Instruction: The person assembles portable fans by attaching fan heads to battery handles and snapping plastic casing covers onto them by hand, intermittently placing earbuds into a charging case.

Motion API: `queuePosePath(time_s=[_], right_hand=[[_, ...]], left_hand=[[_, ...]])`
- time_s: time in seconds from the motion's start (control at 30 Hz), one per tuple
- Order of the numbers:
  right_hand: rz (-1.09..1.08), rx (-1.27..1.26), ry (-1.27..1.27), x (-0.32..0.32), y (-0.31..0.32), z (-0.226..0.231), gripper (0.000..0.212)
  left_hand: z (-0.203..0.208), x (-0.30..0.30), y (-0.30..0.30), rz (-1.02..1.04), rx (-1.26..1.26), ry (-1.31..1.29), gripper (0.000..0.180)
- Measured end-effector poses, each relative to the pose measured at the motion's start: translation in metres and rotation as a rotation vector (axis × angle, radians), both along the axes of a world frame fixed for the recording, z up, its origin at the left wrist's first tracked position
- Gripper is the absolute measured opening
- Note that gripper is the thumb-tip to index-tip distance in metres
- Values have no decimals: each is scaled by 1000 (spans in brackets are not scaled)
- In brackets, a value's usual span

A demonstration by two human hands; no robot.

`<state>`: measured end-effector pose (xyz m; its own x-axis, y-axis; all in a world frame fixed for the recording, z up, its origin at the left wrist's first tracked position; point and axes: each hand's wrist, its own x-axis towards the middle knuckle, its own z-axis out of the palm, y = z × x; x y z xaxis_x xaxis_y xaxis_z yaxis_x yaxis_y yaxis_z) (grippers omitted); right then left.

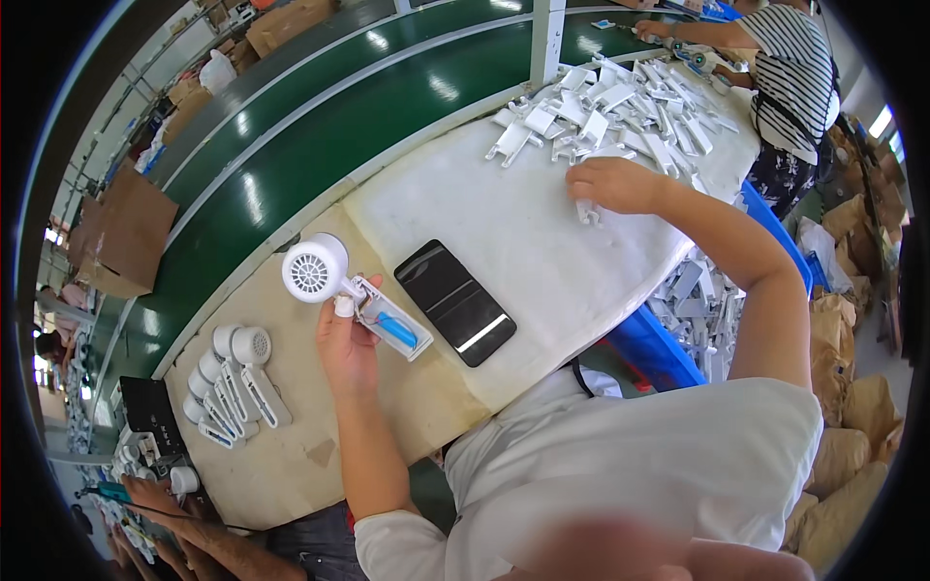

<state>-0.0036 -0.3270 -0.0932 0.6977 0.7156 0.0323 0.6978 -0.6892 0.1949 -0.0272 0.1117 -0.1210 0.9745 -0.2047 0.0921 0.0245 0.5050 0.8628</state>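
Note:
My left hand (349, 347) is closed around a small white handheld fan (315, 269). The fan's round grille head points up and left. Its handle is uncovered, and a blue cylindrical battery (397, 330) shows inside. To the right, my right hand (615, 186) reaches to the near edge of a heap of white plastic handle covers (668, 111). The fingers are bent down over a white plastic cover (587, 211), which is partly hidden under them. A black smartphone (455, 302) lies on the table between my two hands.
Several white fans (254, 347) with uncovered handles stand in a row at the left. A blue crate (651, 347) of white parts sits beside the table's right edge. Beyond runs a green conveyor (320, 126). Co-workers are at the far right and lower left, one holding a green tool (111, 492).

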Motion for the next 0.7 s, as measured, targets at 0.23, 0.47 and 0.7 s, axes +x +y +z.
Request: queuePosePath(time_s=[0.23, 0.47, 0.7], right_hand=[[-473, 1230, 649, 3, 73, -6, 43], [4, 921, 239, -10, 230, 23, 52], [-35, 809, -163, -15, 297, 29, 58]], left_hand=[[-6, 10, -17, 137, -92, 88, 32], [-14, 10, -12, 237, -299, 125, 26], [-7, 6, -9, 318, -394, 67, 26]])
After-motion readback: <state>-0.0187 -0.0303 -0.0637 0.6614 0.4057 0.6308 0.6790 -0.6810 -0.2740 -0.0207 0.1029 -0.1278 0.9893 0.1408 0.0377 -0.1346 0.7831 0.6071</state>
